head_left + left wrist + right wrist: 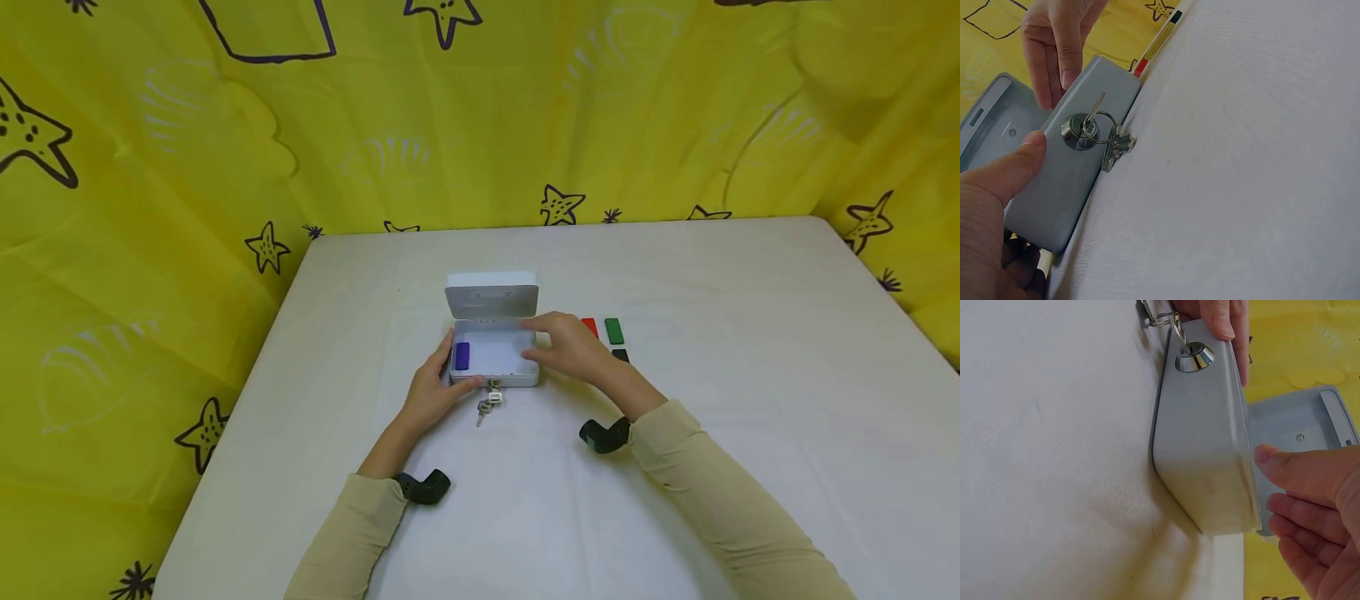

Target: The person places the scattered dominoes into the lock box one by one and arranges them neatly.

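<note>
A small pale metal cash box (495, 381) stands on the table with its lid (491, 301) raised. Inside, at the left, lies a purple block (462, 356). My left hand (429, 390) grips the box's left front corner, its thumb at the front rim and its fingers along the left side. Over the box's right side reaches my right hand (568, 346), thumb and fingers apart and loosely bent; nothing shows between them. In the right wrist view, its thumb (1279, 464) is right at the rim. A key (1096, 107) sits in the front lock (1079, 131).
Keys (484, 408) hang on a ring before the box. Right of it lie a red block (590, 326), a green block (614, 331) and a black block (620, 355), partly behind the right hand. The white table (675, 500) meets a yellow patterned cloth (480, 125) behind.
</note>
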`<state>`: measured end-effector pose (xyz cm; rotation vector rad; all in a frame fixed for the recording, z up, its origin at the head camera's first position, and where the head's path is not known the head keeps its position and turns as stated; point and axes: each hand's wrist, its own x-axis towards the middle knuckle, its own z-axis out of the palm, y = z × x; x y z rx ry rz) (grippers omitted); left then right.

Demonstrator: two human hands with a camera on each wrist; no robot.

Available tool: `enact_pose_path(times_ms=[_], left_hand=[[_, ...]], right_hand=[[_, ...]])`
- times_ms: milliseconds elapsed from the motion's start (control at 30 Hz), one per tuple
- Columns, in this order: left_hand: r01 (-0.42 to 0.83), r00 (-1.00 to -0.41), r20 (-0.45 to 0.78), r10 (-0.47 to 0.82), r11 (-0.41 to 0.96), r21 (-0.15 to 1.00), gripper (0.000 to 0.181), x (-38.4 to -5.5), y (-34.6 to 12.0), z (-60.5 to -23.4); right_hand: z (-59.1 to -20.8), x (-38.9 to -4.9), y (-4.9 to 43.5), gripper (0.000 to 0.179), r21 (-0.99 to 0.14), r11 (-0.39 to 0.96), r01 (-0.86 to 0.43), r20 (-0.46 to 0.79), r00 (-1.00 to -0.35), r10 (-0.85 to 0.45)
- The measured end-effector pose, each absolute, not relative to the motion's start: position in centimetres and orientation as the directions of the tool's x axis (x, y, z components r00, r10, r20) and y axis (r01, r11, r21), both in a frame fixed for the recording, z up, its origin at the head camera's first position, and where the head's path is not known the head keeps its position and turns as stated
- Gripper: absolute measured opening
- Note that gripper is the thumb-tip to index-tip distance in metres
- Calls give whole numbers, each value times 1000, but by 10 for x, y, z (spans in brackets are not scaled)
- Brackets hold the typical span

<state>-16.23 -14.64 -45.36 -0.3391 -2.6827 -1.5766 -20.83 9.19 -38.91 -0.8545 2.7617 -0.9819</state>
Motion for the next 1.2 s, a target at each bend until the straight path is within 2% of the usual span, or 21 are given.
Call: enact_pose_path(times_ms=[900, 1200], left_hand=[[208, -972, 131, 195, 459, 864, 92, -164, -147, -453], [206, -972, 126, 197, 461, 863, 92, -162, -147, -452]], right_hand=[[-390, -206, 117, 45, -593, 665, -454, 126, -868, -480], [-388, -203, 127, 45, -605, 676, -422, 100, -882, -461]])
